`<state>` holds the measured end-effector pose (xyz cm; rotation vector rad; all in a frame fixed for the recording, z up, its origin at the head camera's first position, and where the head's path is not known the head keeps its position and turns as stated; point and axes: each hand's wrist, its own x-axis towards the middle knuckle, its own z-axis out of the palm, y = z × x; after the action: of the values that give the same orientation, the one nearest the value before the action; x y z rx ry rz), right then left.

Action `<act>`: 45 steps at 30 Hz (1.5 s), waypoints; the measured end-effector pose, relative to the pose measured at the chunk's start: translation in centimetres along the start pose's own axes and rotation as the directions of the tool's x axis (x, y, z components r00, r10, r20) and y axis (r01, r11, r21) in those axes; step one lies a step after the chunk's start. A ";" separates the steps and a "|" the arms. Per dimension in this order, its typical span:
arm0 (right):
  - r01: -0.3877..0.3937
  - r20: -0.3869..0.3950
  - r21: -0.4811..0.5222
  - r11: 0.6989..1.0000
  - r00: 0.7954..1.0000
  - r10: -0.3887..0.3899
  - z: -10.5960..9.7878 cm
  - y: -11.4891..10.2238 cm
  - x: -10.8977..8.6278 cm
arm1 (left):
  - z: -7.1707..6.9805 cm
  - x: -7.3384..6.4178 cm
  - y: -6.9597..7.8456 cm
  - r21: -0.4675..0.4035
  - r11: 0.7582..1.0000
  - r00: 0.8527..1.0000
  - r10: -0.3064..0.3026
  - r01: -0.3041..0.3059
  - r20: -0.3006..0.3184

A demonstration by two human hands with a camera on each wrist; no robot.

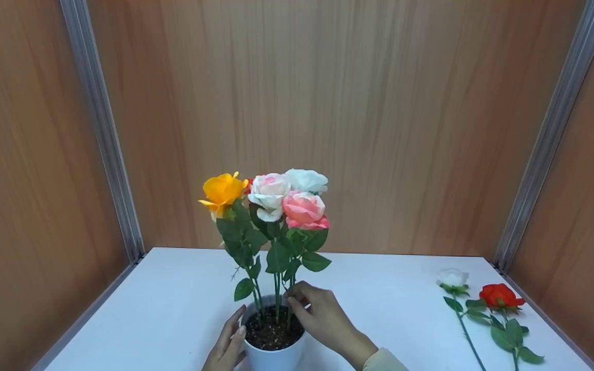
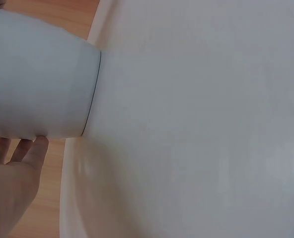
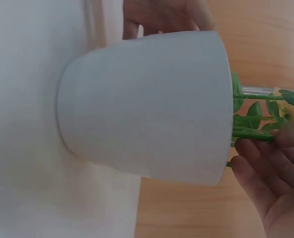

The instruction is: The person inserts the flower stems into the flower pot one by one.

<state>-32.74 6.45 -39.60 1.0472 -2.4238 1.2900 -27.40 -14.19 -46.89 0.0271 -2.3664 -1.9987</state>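
A white flowerpot [image 1: 276, 355] filled with dark soil [image 1: 271, 332] holds several upright roses. Among their blooms are a yellow rose [image 1: 222, 191], a pink rose [image 1: 306, 210] and a pale pink-white rose [image 1: 269, 195]. My left hand [image 1: 227, 342] rests against the pot's left side, its fairly straight fingers [image 2: 36, 151] touching the wall. Just over the right of the rim, my right hand [image 1: 323, 314] pinches a green rose stem [image 3: 254, 134] between thumb and fingers. Which bloom tops that stem is hidden by the leaves.
On the right of the white table [image 1: 379, 309] lie a white rose [image 1: 452, 278] and a red rose [image 1: 500, 296], stems toward the front. Wooden panels [image 1: 328, 103] stand behind and at both sides, with grey metal posts [image 1: 103, 129] at the corners.
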 end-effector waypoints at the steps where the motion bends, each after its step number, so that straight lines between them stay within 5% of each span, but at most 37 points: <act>1: -0.003 0.004 -0.010 1.000 1.000 0.003 0.2 0.2 0.0 | 0.0 0.0 0.0 0.003 1.000 1.000 0.001 -0.001 0.002; 25: -0.073 0.049 -0.055 0.996 0.996 0.075 0.2 0.9 -0.1 | -0.1 0.0 0.1 0.017 1.000 1.000 0.003 -0.003 -0.012; 38: 0.039 0.101 -0.084 0.996 0.994 -0.031 0.1 1.0 -0.4 | -0.4 -0.1 0.0 0.006 1.000 1.000 0.025 -0.025 0.013; 45: 0.002 0.173 -0.089 0.996 0.985 0.014 0.8 -0.1 0.0 | -0.3 -0.1 0.3 0.026 0.998 0.999 0.049 -0.049 0.017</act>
<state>-32.53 5.83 -39.98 1.1736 -2.5859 1.1235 -27.26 -14.44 -46.56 -0.0467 -2.3792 -1.9538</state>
